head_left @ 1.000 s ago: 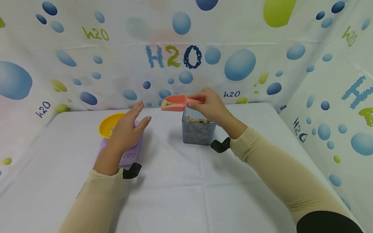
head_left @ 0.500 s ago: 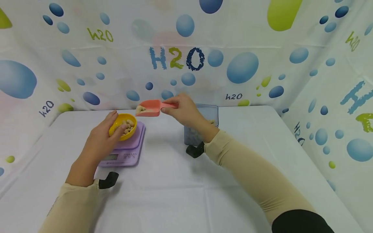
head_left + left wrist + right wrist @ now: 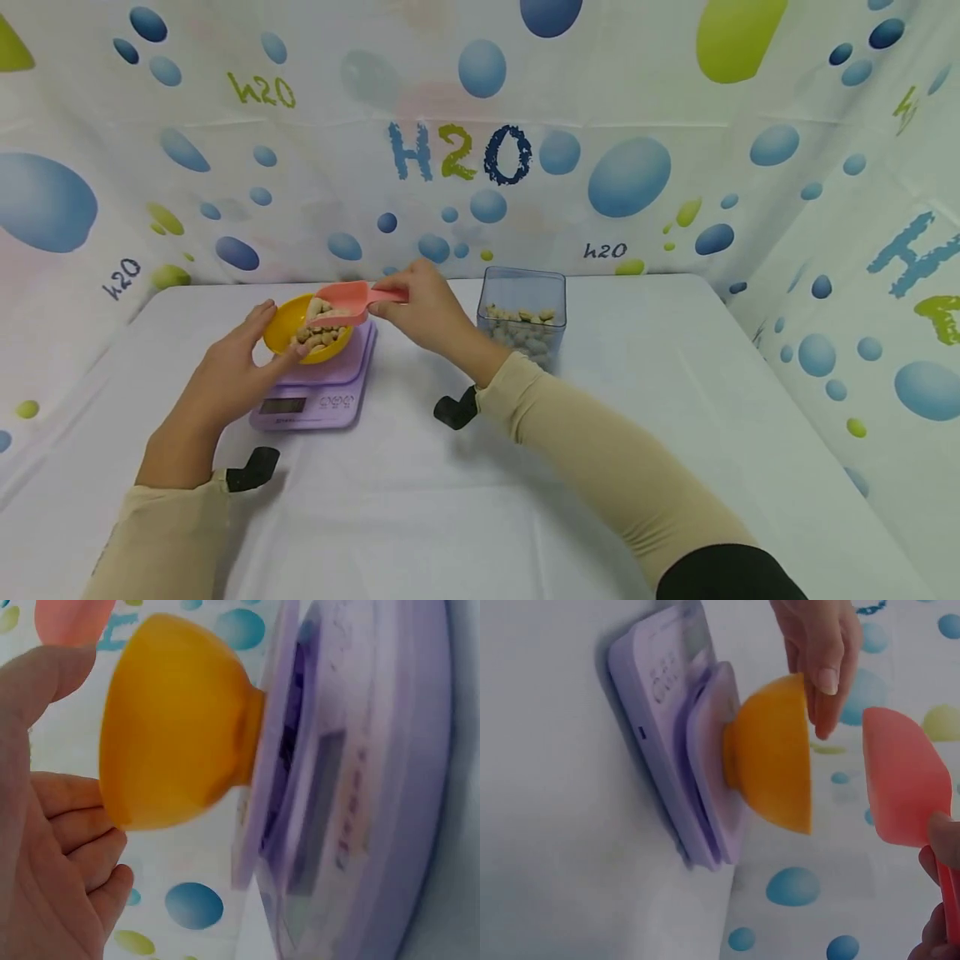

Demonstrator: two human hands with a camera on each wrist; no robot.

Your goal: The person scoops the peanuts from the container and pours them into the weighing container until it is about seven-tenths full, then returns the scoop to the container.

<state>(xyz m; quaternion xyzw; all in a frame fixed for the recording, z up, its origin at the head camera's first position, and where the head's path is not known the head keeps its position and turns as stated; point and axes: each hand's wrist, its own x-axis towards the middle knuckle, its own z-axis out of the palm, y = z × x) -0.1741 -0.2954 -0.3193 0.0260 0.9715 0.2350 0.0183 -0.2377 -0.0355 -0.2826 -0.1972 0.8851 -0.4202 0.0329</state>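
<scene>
A yellow bowl point(image 3: 281, 327) with pale nuts point(image 3: 318, 336) in it stands on a purple kitchen scale point(image 3: 345, 404). My left hand point(image 3: 225, 371) is at the bowl's left side, its fingers extended at the rim and its thumb near the front. The left wrist view shows the fingertips at the rim of the bowl point(image 3: 176, 727). My right hand point(image 3: 423, 308) pinches the handle of a coral-pink scoop point(image 3: 347, 298). The scoop is over the bowl, with nuts at its front; the right wrist view shows it apart from the rim. Exact nut kind is hard to tell.
A see-through bluish square container point(image 3: 522, 321), partly filled with nuts, stands to the right behind my right forearm. A white cloth point(image 3: 420, 533) covers the table. A patterned curtain point(image 3: 322, 192) hangs along the table's back edge and right side.
My right hand has carried the scoop left from above the container to over the bowl. My left hand has moved left and down, from in front of the bowl to its left side.
</scene>
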